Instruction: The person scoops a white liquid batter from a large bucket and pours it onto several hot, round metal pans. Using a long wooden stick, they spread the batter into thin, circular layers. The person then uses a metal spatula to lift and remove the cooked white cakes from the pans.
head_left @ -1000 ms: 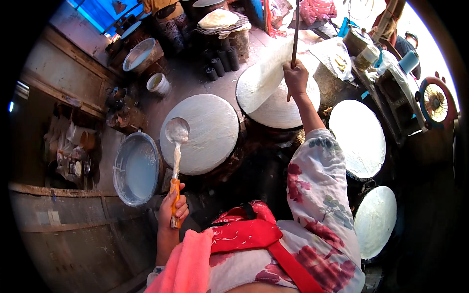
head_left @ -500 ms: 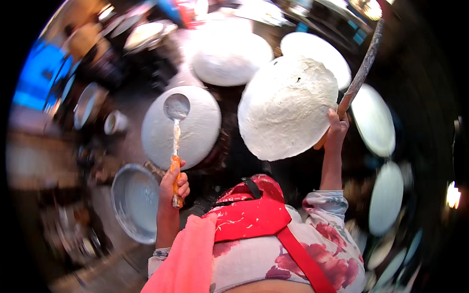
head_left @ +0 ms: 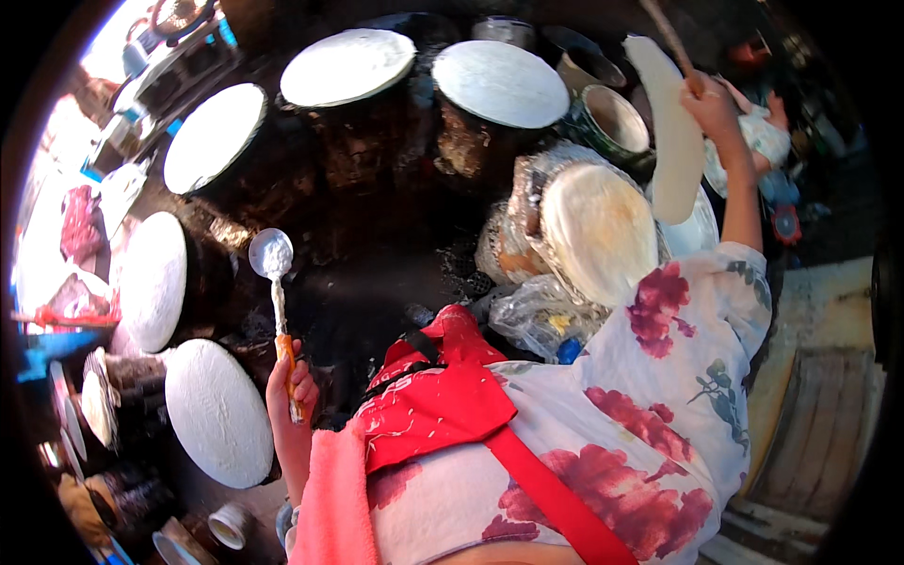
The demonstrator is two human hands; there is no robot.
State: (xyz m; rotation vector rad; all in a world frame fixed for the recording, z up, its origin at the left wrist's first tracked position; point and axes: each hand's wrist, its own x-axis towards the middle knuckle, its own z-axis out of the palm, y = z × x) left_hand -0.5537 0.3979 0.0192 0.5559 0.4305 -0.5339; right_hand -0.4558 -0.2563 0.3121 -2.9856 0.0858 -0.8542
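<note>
My left hand [head_left: 288, 381] grips the orange handle of a round-bowled ladle [head_left: 272, 252], which is held upright with white batter in its bowl and down its shaft. It is closest to a white-coated round griddle [head_left: 218, 412]. At the upper right my raised right hand [head_left: 716, 118] is closed round a long stick [head_left: 669, 38]. A thin white flatbread sheet [head_left: 674, 141] hangs at the stick, seen nearly edge-on. Below it a pale, browned round flatbread [head_left: 603, 234] lies on a plastic-wrapped stand.
More white-topped griddles [head_left: 499, 83] on dark round stoves curve from the left across the far side. A clear plastic bag [head_left: 546, 315] lies by my apron. Pots [head_left: 614, 121] stand at the far right, near a partly visible person [head_left: 761, 137]. A white bucket [head_left: 230, 525] is lower left.
My body has turned, bringing other griddles into view. The right hand has moved up and outward with the stick, and the sheet has turned from face-on to edge-on. The left hand still holds the ladle.
</note>
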